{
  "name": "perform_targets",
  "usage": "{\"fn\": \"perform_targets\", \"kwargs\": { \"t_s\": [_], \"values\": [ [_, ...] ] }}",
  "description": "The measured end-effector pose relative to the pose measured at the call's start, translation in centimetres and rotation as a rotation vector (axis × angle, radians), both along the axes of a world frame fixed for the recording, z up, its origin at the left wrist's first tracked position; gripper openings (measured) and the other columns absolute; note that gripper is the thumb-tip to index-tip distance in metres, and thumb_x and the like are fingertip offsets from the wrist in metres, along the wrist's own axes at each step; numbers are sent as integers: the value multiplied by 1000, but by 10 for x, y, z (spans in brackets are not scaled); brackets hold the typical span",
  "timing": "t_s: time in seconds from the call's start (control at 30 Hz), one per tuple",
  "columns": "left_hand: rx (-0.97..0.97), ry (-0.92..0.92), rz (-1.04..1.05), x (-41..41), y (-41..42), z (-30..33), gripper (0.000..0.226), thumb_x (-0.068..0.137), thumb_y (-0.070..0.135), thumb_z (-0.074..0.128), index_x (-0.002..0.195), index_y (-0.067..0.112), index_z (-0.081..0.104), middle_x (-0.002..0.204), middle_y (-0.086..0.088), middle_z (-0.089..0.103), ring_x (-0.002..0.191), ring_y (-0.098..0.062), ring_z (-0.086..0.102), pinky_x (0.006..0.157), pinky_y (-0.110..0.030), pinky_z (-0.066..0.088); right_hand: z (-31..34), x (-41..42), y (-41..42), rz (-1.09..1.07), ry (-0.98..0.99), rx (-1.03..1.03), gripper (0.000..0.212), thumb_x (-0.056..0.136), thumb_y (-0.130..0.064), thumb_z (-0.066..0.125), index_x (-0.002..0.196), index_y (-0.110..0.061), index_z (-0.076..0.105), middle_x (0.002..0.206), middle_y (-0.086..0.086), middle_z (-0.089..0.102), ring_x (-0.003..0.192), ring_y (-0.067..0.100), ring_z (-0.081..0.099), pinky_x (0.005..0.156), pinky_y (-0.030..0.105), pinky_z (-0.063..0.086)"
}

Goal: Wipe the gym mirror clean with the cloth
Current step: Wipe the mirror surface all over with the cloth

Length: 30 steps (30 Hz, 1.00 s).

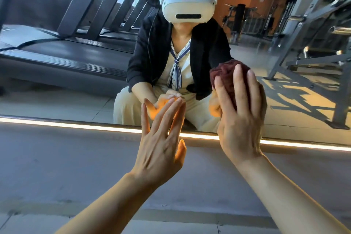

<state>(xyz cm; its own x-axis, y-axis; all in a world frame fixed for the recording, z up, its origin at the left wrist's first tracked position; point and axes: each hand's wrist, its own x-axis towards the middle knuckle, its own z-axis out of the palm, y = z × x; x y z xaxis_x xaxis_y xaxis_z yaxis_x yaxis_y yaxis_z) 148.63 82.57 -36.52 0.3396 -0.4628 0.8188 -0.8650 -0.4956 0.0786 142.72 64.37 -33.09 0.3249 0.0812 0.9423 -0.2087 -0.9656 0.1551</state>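
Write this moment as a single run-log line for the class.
stage: wiping | right hand: presses dark red cloth on gym mirror | left hand: open, fingertips at glass | zone: low, above light strip

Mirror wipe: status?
Right hand presses cloth flat on mirror. Left hand open, fingertips at glass. Nothing in the way.
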Motion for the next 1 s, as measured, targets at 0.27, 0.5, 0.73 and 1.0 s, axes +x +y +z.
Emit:
{"fn": "perform_targets", "kwargs": {
  "t_s": [0.27,0.5,0.73,1.0],
  "values": [
    [-87,52,-7,-4,-7,6,95,66,8,69,152,0,29,160,-10,24,154,-16,11,118,-66,14,-33,4,24,25,179,-225,50,107,-10,20,149,-22,45,156,5,37,143,30,35,104,47,37],
    [-65,-23,27,2,2,60,86,78,21,63,155,3,29,164,-9,23,153,-21,16,124,-51,-5,81,20,26,-42,-44,-82,48,104,-7,45,151,-20,44,159,10,37,144,32,32,97,50,37],
    [6,-127,48,12,24,134,76,85,26,46,155,4,28,164,-8,23,153,-21,15,124,-48,-7,53,8,25,-24,98,-241,53,108,-7,15,150,-19,46,160,9,32,142,33,38,95,54,45],
    [20,-278,116,27,28,200,70,86,23,59,151,4,40,159,-9,35,150,-23,25,124,-53,-1,206,44,51,-53,-156,-82,48,99,-11,57,146,-20,53,157,8,41,141,31,40,94,50,34]
  ]
}}
